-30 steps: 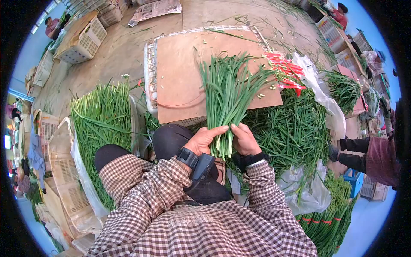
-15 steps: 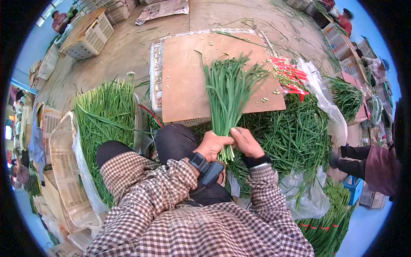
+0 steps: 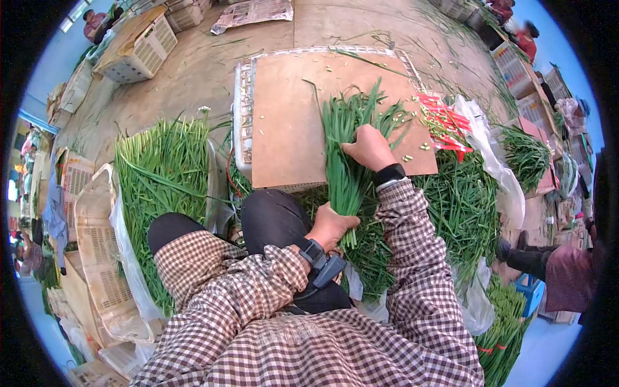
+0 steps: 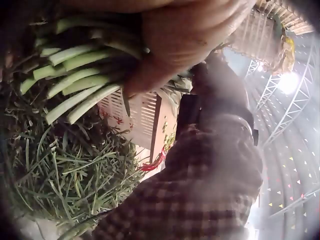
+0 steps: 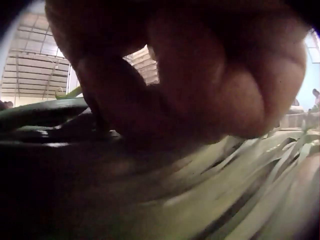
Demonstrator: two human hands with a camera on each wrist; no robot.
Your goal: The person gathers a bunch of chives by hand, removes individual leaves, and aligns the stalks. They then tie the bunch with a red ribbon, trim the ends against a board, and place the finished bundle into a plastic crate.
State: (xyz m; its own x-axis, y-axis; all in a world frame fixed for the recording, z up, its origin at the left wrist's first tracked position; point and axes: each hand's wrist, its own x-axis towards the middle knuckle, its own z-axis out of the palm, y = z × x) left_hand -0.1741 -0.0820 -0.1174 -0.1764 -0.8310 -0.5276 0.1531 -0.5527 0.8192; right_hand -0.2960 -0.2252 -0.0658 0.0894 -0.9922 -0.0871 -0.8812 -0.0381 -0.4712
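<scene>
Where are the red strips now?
In the head view, the red strips lie right of centre, between the brown board and the whitish plastic sheet.

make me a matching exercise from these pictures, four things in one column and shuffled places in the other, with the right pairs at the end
Things
1. left hand
2. right hand
3. red strips
4. brown board

Places
A. beneath the leafy end of the green bunch
B. round the green bunch, near its pale stem ends
C. by the right edge of the flat work surface, in the head view
D. at the leafy part of the green bunch, farther from the person's body

Right pairs: 1-B, 2-D, 3-C, 4-A
</scene>
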